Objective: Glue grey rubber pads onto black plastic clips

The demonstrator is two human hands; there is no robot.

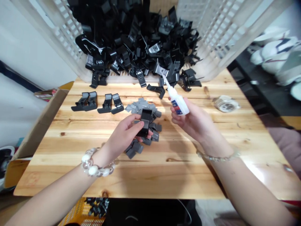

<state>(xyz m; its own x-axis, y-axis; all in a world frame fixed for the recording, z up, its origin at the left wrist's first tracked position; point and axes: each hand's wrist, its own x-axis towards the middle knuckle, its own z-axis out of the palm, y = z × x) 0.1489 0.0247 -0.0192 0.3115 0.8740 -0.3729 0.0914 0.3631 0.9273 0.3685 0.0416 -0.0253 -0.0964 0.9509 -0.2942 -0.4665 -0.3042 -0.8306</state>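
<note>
My left hand is closed around a black plastic clip, its thumb pressed on the front. Beneath and around that hand lies a loose pile of small grey pads on the wooden table. My right hand grips a small white glue bottle with a blue and red label; its long thin nozzle points up and to the left, apart from the clip. Left of the pile, several black clips stand in pairs. One more black clip lies just beyond the pads.
A large white plastic crate, tipped toward me, spills many black clips at the table's back. A roll of clear tape lies at right. A cardboard box stands along the left edge; a yellow basket with black parts sits below the front edge.
</note>
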